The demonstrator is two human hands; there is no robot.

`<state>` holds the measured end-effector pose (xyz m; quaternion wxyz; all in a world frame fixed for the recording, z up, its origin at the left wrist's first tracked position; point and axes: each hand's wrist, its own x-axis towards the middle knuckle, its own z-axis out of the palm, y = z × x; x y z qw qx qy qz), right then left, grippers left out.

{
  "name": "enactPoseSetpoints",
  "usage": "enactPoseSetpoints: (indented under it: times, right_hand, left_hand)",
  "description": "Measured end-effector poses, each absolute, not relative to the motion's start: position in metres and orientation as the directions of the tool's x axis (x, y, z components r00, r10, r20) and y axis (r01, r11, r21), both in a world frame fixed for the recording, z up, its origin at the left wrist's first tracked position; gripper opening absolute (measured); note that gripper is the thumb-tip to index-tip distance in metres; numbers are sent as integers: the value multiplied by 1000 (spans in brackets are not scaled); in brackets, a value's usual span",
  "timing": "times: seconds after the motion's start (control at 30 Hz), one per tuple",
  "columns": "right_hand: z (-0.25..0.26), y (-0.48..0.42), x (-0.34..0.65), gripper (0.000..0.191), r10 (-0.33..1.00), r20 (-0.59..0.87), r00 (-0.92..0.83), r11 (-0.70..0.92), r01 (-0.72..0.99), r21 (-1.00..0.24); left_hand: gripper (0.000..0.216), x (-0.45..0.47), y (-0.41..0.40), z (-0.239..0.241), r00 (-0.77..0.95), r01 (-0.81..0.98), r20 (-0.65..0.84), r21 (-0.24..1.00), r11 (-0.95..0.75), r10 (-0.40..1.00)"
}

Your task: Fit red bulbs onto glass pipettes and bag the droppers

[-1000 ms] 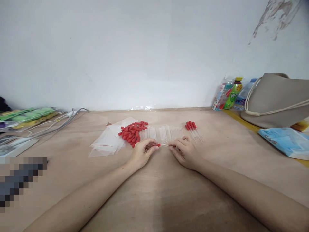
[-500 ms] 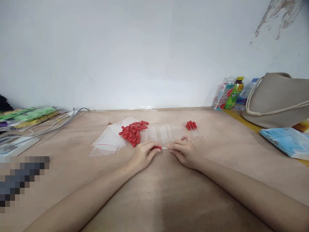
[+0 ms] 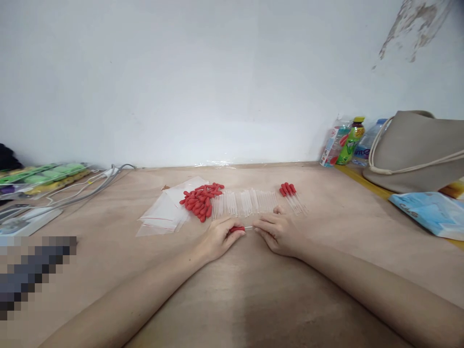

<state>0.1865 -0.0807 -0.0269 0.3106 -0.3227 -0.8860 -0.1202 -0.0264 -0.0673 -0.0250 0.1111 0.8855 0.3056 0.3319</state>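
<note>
Bulb and tube appear to be mid-joining, on or just above the bench; the next push calls for keeping both in line. The left hand is closed around the red bulb; the right hand pinches the clear tube. Loose bulbs and spare tubes lie just beyond.

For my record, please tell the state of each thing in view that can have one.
Left hand, closed on a red bulb
Right hand, pinching a clear tube
Loose red bulbs, heaped
Loose tubes, side by side
Droppers, assembled
Clear bags, flat, overlapping
Green bottle, capped
Blue packet, lying down
</note>
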Motion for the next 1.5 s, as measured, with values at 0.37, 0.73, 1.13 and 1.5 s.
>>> enactPoseSetpoints:
  times: [0.37,0.73,1.13,1.5]
  right_hand:
    - [-31,-81,177,21,484,612,-625,805,592,-32]
    - [-29,-84,173,27,592,559,-581,772,607,-187]
    - [-13,-83,180,20,658,445,-608,726,669,-158]
    - [5,-29,234,33,960,222,169,-102,953,-286]
  left_hand:
    - [12,-26,-69,-25,637,431,564,305,-849,525]
    - [14,-27,-66,-26,661,429,583,223,-875,472]
    - [23,-29,-64,-24,571,492,537,380,-783,620]
    - [25,-31,-64,-23,569,515,470,436,-738,675]
